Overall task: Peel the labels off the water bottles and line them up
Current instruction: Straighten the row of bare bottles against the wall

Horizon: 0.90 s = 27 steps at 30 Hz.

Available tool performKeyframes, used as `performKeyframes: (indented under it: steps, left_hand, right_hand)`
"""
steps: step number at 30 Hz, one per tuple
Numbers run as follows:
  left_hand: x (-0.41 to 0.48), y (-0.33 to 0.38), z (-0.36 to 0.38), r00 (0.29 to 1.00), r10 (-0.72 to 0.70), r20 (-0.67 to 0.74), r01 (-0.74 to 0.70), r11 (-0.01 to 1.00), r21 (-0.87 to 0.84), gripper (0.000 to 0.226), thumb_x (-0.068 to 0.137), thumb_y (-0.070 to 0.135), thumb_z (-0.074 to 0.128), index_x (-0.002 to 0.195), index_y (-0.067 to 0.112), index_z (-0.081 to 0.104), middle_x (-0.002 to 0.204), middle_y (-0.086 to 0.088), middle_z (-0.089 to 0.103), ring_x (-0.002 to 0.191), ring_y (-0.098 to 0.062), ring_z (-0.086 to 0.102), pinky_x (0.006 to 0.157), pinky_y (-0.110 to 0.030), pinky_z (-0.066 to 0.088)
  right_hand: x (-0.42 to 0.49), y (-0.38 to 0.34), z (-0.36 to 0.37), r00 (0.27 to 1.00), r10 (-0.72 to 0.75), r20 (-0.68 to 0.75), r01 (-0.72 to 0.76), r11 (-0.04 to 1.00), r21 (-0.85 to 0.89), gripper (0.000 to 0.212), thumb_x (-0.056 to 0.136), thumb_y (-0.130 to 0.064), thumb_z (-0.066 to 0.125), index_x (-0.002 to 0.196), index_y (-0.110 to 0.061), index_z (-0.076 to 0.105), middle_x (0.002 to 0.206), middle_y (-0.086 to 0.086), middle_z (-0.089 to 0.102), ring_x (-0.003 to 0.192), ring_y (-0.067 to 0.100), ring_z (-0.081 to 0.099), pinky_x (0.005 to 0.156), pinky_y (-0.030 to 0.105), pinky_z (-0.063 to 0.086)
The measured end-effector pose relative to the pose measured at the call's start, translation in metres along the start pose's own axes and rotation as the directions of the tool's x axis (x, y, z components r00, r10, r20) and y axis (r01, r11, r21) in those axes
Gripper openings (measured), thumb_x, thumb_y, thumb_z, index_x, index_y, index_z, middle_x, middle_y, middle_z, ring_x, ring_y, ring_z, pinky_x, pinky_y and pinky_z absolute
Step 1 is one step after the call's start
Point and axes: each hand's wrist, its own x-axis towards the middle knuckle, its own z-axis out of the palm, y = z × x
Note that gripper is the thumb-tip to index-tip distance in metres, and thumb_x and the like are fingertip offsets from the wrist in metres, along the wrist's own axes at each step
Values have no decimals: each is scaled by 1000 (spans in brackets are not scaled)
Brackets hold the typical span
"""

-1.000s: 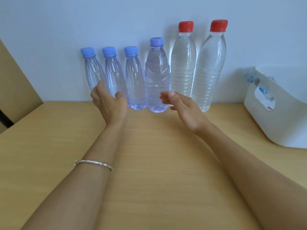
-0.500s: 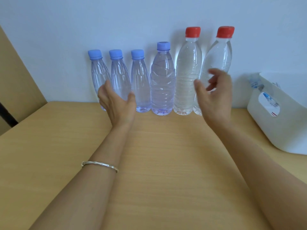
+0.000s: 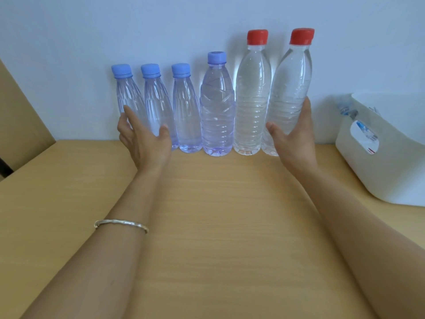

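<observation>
Several clear, label-free water bottles stand in a row against the wall on the wooden table (image 3: 218, 226). Three small blue-capped ones are on the left; the leftmost small bottle (image 3: 128, 97) is at the row's end. A wider blue-capped bottle (image 3: 217, 107) follows, then two tall red-capped bottles, the inner one (image 3: 251, 100) and the rightmost one (image 3: 291, 93). My left hand (image 3: 143, 139) is flat and open against the leftmost small bottles. My right hand (image 3: 293, 139) cups the right side of the rightmost tall bottle, thumb in front.
A white plastic bin (image 3: 386, 162) with a cut-out handle stands at the right; peeled labels show inside it. A brown panel (image 3: 20, 125) leans at the far left. The wall runs directly behind the bottles.
My right hand went from the row's middle to the rightmost tall bottle and now rests against its side. My left hand stayed by the leftmost bottles. The camera shifted slightly.
</observation>
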Motion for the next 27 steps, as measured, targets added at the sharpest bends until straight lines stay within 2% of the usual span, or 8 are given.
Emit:
performKeyframes:
  steps: [6, 10, 13, 17, 22, 25, 27]
  left_hand:
    - [2, -1, -4, 999, -30, -39, 27, 998, -62, 77, 90, 17, 57, 154, 12, 14, 155, -8, 19, 141, -27, 23, 114, -30, 19]
    - [-3, 0, -3, 999, -25, -33, 22, 996, -81, 74, 90, 14, 56, 153, 14, 17, 156, -5, 18, 142, -24, 22, 108, -24, 19]
    - [-4, 3, -4, 999, -36, -24, 33, 996, -83, 71, 91, 11, 53, 153, 13, 18, 156, -4, 17, 142, -23, 20, 107, -23, 19]
    - [-4, 7, -5, 999, -47, -12, 46, 997, -57, 72, 89, 9, 50, 153, 13, 16, 158, -5, 14, 143, -25, 18, 111, -31, 24]
    - [-6, 10, -3, 997, -66, 50, 66, 998, 9, 77, 91, 10, 47, 155, 12, 5, 162, -3, 2, 147, -25, 10, 109, -32, 24]
    - [-8, 22, -5, 985, -125, 123, 126, 992, 0, 80, 91, 12, 46, 155, 16, -2, 163, -3, -9, 150, -24, -1, 115, -39, 20]
    - [-11, 32, -10, 972, -161, 173, 167, 986, -26, 81, 92, 14, 45, 155, 18, -5, 162, -4, -14, 150, -24, -6, 119, -43, 17]
  right_hand:
    - [-1, 2, 0, 1000, 7, 19, -8, 1000, 28, 82, 86, -30, 65, 151, -23, 14, 144, 1, 40, 132, 13, 40, 112, 35, 33]
    - [-3, 2, 0, 1000, 10, 25, -10, 1000, 18, 85, 89, -27, 64, 153, -23, 8, 148, 0, 35, 134, 9, 35, 103, 19, 25]
    - [-3, 5, 0, 1000, -9, 11, 9, 1000, 23, 83, 87, -27, 65, 152, -23, 12, 146, 1, 37, 132, 9, 37, 104, 22, 28]
    - [-3, 7, 1, 1000, -15, -4, 15, 999, 31, 81, 86, -25, 65, 150, -21, 16, 144, 3, 39, 131, 11, 39, 111, 32, 31]
    - [-7, 7, 6, 1000, -14, -12, 15, 998, 58, 77, 87, -21, 64, 149, -19, 19, 143, 2, 40, 132, 11, 39, 109, 27, 31]
    - [-10, 0, 5, 999, 33, -4, -33, 995, 91, 76, 87, -19, 63, 149, -18, 19, 145, 1, 39, 132, 12, 39, 110, 31, 32]
    - [-9, -8, -1, 993, 104, 57, -109, 989, 102, 73, 88, -18, 64, 147, -20, 20, 139, -2, 44, 124, 12, 47, 103, 30, 39]
